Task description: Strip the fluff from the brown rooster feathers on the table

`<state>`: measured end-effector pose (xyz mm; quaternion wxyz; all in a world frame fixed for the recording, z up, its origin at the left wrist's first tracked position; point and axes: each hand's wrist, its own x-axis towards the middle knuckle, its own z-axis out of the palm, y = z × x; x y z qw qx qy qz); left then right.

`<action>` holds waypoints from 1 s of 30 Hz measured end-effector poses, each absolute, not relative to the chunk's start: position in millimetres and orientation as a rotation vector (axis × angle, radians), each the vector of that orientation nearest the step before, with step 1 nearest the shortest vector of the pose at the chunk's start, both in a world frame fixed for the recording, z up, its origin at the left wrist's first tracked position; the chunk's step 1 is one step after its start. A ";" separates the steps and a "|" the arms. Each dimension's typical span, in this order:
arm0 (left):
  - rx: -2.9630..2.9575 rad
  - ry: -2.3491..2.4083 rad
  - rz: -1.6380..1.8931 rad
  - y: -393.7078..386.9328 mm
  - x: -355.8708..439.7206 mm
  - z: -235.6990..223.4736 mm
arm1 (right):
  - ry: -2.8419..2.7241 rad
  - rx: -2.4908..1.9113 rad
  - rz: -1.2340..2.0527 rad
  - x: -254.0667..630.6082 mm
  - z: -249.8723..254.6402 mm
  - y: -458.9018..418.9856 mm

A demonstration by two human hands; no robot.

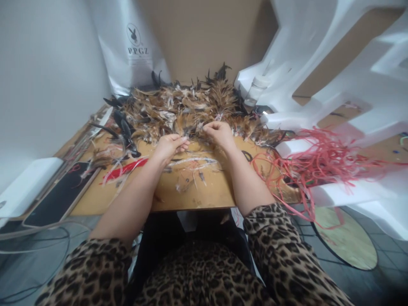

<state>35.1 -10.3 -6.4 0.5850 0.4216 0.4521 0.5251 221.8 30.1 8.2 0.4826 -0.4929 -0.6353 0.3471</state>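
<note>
A heap of brown and black feathers (pixel 178 100) spreads over the back of the wooden table. In front of it my left hand (pixel 170 148) is closed in a pinch at the base of a small brown feather bunch (pixel 185 124). My right hand (pixel 220 134) is a little further right and higher, its thumb and forefinger pressed together beside the same bunch. What lies between the right fingertips is too small to make out. White ties and feather scraps (pixel 194 163) lie on the table below my hands.
A tangle of pink-red ribbon (pixel 328 159) hangs over white foam pieces (pixel 334 193) on the right. Red strips (pixel 126 170), a dark phone-like slab (pixel 60 195) and a white box (pixel 28 185) lie on the left. A clear bottle (pixel 256 90) stands behind the feathers.
</note>
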 end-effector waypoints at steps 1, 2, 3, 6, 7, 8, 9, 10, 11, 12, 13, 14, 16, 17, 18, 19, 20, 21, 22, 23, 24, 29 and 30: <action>0.972 1.058 1.230 -9.7 34.5 -6.5 | -1.610 -1.287 0.751 231.0 8.2 34.1; 0.962 1.062 1.235 -9.2 34.0 -6.8 | -1.693 -1.382 0.661 239.0 7.9 37.3; 0.954 1.065 1.240 -8.7 33.6 -7.3 | -1.779 -1.485 0.576 245.4 7.2 39.4; 0.943 1.064 1.258 -7.7 32.1 -8.9 | -1.972 -1.724 0.354 253.7 5.8 40.1; 0.943 1.060 1.263 -7.5 31.6 -9.4 | -2.007 -1.776 0.310 253.5 5.8 39.1; 0.945 1.057 1.265 -7.3 31.1 -9.9 | -2.028 -1.821 0.281 252.6 6.0 38.0; 0.949 1.053 1.265 -7.3 30.7 -10.2 | -2.045 -1.860 0.268 251.3 6.3 37.0; 0.954 1.049 1.264 -7.2 30.4 -10.4 | -2.058 -1.895 0.266 249.9 6.5 36.1; 0.959 1.045 1.262 -7.3 30.1 -10.6 | -2.067 -1.926 0.274 248.8 6.8 35.5; 0.965 1.042 1.257 -7.4 30.0 -10.6 | -2.074 -1.947 0.291 248.1 7.0 35.2; 0.970 1.040 1.254 -7.5 29.9 -10.6 | -2.076 -1.953 0.317 247.8 7.2 35.1; 0.972 1.040 1.252 -7.5 29.8 -10.6 | -2.074 -1.934 0.348 247.8 7.7 35.0; 0.971 1.045 1.251 -7.4 29.7 -10.7 | -2.046 -1.821 0.453 248.6 9.2 34.9; 0.968 1.046 1.253 -7.2 29.6 -10.8 | -2.020 -1.734 0.533 249.1 10.3 34.7; 0.963 1.045 1.255 -6.9 29.5 -10.9 | -1.979 -1.637 0.627 249.6 11.7 34.4; 0.955 1.044 1.256 -6.5 29.3 -11.1 | -1.927 -1.542 0.726 250.0 13.2 34.0; 0.946 1.040 1.257 -6.2 29.1 -11.2 | -1.865 -1.452 0.820 250.1 14.8 33.5; 0.934 1.035 1.260 -5.8 28.8 -11.4 | -1.801 -1.376 0.902 249.9 16.4 32.8; 0.918 1.026 1.265 -5.4 28.5 -11.5 | -1.740 -1.311 0.971 249.5 18.0 32.0; 0.901 1.014 1.270 -5.0 28.3 -11.6 | -1.691 -1.254 1.035 248.8 19.7 31.0; 0.885 0.996 1.276 -4.6 28.0 -11.6 | -1.656 -1.203 1.094 247.9 21.4 29.8; 0.821 0.909 1.264 -3.2 26.9 -12.4 | -1.691 -1.071 1.224 241.4 27.6 23.3; 0.816 0.901 1.257 -2.9 26.8 -12.8 | -1.734 -1.084 1.200 240.3 27.3 22.9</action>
